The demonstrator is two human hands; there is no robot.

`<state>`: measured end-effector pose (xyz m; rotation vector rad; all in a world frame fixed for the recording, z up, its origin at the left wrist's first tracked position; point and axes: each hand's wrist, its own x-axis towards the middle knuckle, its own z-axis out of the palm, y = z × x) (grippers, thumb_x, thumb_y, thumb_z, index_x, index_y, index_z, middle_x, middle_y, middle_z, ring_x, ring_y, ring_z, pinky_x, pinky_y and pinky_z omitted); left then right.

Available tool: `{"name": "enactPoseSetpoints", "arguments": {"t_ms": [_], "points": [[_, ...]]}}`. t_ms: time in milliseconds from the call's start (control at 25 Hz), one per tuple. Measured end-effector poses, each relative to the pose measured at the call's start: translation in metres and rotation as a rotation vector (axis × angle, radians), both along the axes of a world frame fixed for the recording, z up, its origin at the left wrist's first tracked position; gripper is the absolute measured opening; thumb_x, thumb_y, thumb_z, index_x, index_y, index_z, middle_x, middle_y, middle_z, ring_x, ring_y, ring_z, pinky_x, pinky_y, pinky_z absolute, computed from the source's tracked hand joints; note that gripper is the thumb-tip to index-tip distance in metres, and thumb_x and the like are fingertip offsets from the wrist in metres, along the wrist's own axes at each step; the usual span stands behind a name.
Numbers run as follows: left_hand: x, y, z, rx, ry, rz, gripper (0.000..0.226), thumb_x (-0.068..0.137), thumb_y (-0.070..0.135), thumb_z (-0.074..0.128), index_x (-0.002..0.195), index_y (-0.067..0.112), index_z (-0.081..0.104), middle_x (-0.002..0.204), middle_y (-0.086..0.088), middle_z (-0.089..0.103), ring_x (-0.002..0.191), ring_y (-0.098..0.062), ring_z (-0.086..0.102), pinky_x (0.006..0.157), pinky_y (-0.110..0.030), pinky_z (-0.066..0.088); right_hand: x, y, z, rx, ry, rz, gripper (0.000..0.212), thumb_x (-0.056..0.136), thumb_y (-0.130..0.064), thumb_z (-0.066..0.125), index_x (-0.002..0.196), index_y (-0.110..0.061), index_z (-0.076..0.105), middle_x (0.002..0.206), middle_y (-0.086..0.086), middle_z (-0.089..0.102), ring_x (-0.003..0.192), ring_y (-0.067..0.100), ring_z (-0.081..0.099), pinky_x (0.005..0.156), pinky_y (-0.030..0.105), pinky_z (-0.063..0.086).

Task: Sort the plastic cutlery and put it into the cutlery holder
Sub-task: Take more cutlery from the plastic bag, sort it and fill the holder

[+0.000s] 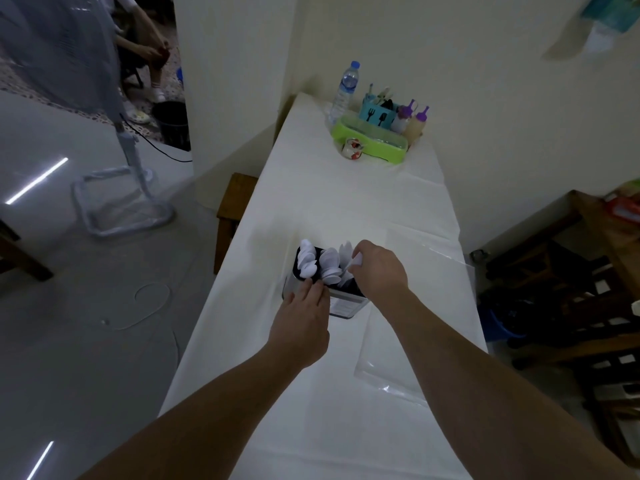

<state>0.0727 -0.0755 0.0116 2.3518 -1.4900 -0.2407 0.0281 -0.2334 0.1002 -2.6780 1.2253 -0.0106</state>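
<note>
1. The right hand (379,268) is curled over the far right part of the shiny metal, dark-lined cutlery holder (341,304), its fingers pinching a thin white plastic piece of cutlery (356,260) whose end sticks out past the knuckles; whether that piece is a fork or a knife cannot be told
2. The left hand (304,320) lies with straight, close-set fingers resting against the near rim of the holder, fingertips (317,289) touching the white plastic spoons (329,265) in the middle compartment; it grips nothing
3. The holder stands upright on the long table covered with a white cloth (311,410), between the two hands, near the table's left edge and roughly halfway along its length
4. A second cluster of white plastic spoon bowls (307,259) fills the left compartment, bowls up and overlapping; pointed white cutlery tips (346,251) rise from the right compartment, just beside the right hand
5. A sheet of clear plastic film (391,368) lies flat on the cloth to the right of the holder, under the right forearm
6. At the far end of the table, well apart, sit a lime-green plastic tray (369,142), a clear water bottle with a blue cap (344,91), a teal cutlery box printed with black utensil shapes (375,116) and two squeeze bottles with purple caps (412,119)
</note>
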Motion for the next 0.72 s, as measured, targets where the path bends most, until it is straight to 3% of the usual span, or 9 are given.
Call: {"name": "enactPoseSetpoints", "arguments": {"t_ms": [440, 720], "points": [[0.000, 0.002, 0.001, 0.002, 0.047, -0.001, 0.069, 0.093, 0.021, 0.051, 0.155, 0.010, 0.022, 0.162, -0.006, 0.023, 0.152, -0.025, 0.012, 0.117, -0.046, 0.030, 0.001, 0.000, -0.017, -0.027, 0.067, 0.001, 0.019, 0.089, -0.019, 0.052, 0.108, -0.018, 0.057, 0.096, 0.007, 0.066, 0.095, 0.027, 0.059, 0.067, 0.031, 0.044], [0.001, 0.000, 0.002, 0.011, 0.052, -0.008, 0.070, 0.092, 0.021, 0.051, 0.155, 0.009, 0.022, 0.162, -0.006, 0.023, 0.151, -0.024, 0.012, 0.116, -0.045, 0.032, -0.004, 0.001, -0.011, -0.011, 0.053, 0.044, 0.039, 0.091, -0.022, 0.058, 0.128, -0.014, 0.049, 0.114, 0.011, 0.063, 0.106, 0.030, 0.059, 0.076, 0.034, 0.045]]}}
